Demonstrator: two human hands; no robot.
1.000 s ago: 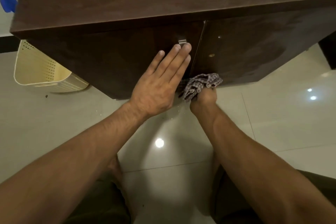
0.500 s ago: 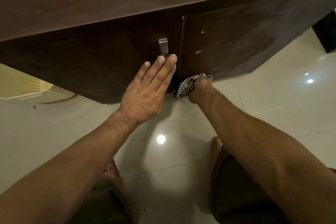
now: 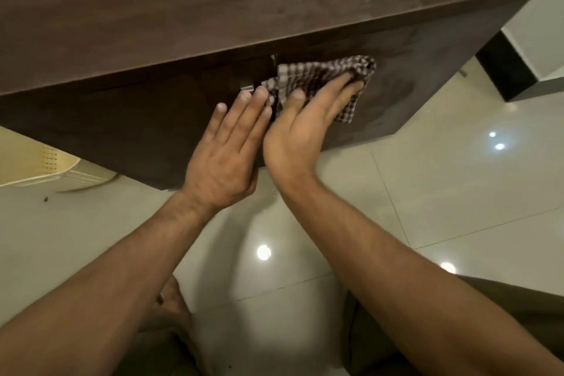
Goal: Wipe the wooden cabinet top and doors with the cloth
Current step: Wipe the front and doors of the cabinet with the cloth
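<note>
1. We log a dark wooden cabinet (image 3: 476, 27) seen from above and in front. Its top (image 3: 213, 9) fills the upper part of the view and shows dull, smeared patches.
2. Below the front edge of the top we see the left door (image 3: 116, 125) and the right door (image 3: 406, 85), which meet at a narrow vertical seam.
3. A small metal handle (image 3: 246, 87) sits on the left door near its upper right corner, just beside the seam.
4. The cloth (image 3: 320, 70), checked brown and white, lies against the right door at its upper left corner, just under the front edge of the top. Its left edge laps over the seam.
5. Right hand (image 3: 300, 131): the fingers are straight and slightly spread, pressing the cloth against the door. The heel of the hand shows below the cloth's lower edge.
6. Left hand (image 3: 227, 146): it lies flat on the left door, fingers straight and close together, holding nothing. The fingertips are just below the handle.
7. The two hands lie side by side over the seam; we cannot tell whether they touch.
8. The floor (image 3: 442, 192) is glossy pale tile with lamp reflections. A cream perforated basket (image 3: 39, 162) stands on it left of the cabinet, partly hidden by it. A bare foot (image 3: 172, 302) shows between the forearms.
</note>
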